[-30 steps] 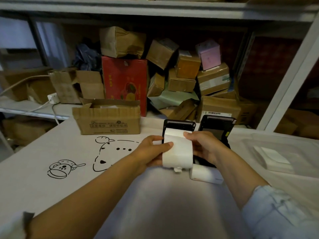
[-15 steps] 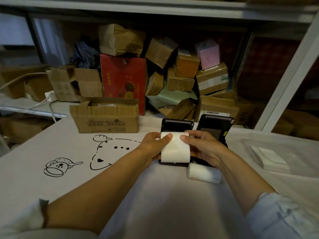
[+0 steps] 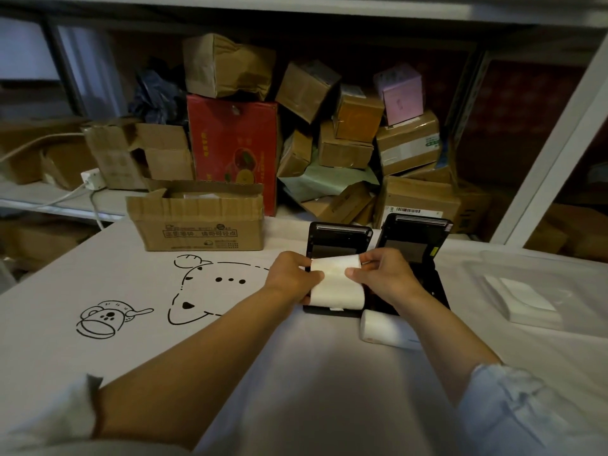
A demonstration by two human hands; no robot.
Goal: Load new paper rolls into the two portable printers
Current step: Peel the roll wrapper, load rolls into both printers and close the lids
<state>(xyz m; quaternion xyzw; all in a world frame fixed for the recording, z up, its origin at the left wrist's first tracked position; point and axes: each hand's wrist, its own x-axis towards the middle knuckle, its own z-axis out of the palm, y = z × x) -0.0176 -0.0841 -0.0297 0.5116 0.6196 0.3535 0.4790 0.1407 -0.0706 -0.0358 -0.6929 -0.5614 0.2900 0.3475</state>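
Two black portable printers stand side by side on the white table with their lids up: the left printer [image 3: 339,236] and the right printer [image 3: 416,238]. A white paper roll [image 3: 337,287] sits low over the left printer's open bay, its loose end pulled up toward the lid. My left hand [image 3: 292,276] pinches the roll's left edge and my right hand [image 3: 383,278] pinches its right edge. A second white paper roll [image 3: 383,329] lies on the table just in front of the right printer, partly under my right forearm.
An open cardboard box [image 3: 197,222] stands left of the printers. A clear plastic bin [image 3: 539,284] holding white sheets sits at the right. Many cardboard boxes [image 3: 348,139] are stacked on the shelf behind. A white shelf post [image 3: 556,143] rises at the right.
Both hands have carried the roll from above the table's near side down and back into the left printer's bay. The paper's loose end now lies toward the lid.
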